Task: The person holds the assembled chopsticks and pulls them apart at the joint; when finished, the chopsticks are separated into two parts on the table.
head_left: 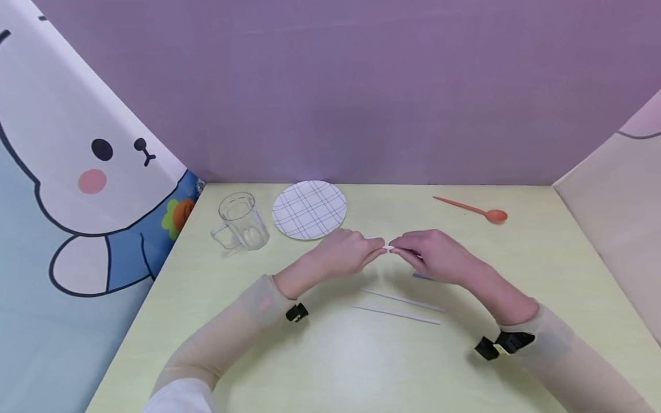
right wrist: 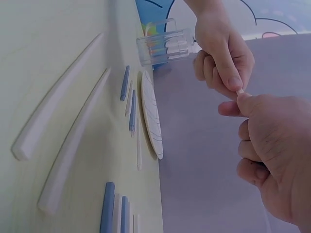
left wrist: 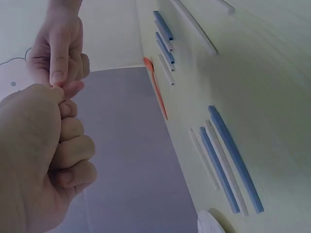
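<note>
In the head view my left hand and right hand meet fingertip to fingertip above the table. Both pinch a small white piece between thumb and forefinger; most of it is covered, so its kind cannot be told. The other fingers curl in, as the left wrist view shows. Beneath the hands lie two white tapered chopsticks, side by side. Farther back, blue sticks and thinner white sticks lie in two groups, largely hidden by the hands from above.
A clear glass mug stands at the back left. Beside it lies a round white plate with a blue grid pattern. An orange spoon rests at the back right. A purple wall closes off the table's far edge.
</note>
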Motion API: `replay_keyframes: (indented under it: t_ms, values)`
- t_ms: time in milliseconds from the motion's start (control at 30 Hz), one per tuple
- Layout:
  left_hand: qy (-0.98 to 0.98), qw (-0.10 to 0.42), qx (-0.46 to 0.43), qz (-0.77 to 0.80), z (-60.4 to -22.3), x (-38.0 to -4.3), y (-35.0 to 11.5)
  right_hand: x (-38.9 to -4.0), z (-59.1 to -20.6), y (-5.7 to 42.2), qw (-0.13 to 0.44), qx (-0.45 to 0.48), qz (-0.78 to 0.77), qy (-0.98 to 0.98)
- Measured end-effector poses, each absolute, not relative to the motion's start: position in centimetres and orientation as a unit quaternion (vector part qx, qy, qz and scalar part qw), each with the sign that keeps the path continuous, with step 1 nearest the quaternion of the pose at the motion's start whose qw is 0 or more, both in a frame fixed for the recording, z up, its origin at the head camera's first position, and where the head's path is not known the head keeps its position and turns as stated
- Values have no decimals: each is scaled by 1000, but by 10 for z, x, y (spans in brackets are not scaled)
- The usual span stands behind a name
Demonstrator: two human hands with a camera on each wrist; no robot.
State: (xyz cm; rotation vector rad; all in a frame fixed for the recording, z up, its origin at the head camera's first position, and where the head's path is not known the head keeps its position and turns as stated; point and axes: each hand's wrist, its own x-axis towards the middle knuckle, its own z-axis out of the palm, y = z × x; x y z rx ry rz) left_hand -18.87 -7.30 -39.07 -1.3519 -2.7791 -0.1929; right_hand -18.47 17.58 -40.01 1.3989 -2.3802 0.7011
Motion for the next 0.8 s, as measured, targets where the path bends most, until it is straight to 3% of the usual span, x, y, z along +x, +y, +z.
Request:
replay_keyframes:
  t_ms: [433,800]
  values:
    - [-902,69,-423,-61,-398,-183,-77,-188,-408,178,145,503,269,-808]
    - [-894,58,-438,-69,-401,-184,-79,-189,-410,180,133,509,279,-803]
